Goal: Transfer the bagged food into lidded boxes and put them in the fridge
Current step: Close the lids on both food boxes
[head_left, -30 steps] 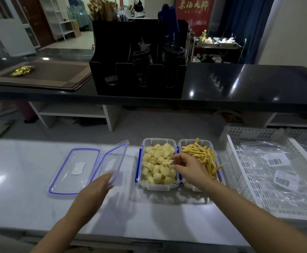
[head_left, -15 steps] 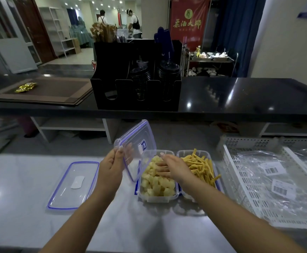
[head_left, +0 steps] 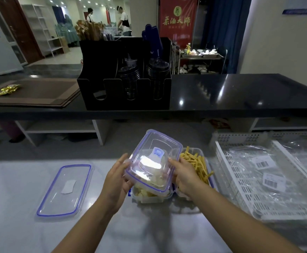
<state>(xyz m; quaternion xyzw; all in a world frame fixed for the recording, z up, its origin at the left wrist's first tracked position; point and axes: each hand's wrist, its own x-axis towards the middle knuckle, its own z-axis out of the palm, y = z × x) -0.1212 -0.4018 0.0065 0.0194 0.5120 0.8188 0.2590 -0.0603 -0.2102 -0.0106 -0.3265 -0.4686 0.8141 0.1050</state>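
The lid [head_left: 153, 161] is clear, glossy plastic with a blue seal; the second lid [head_left: 65, 189] matches. The worktop [head_left: 21, 225] is pale, smooth and slightly reflective, possibly stone. The basket [head_left: 249, 189] is white perforated plastic. The rear counter [head_left: 222, 95] is polished black.

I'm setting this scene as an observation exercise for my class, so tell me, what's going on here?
A person holds a clear blue-rimmed lid with both hands, left hand and right hand, tilted over the box of pale food cubes, not yet pressed on. The box of yellow strips beside it is uncovered; a second lid lies on the counter to the left.
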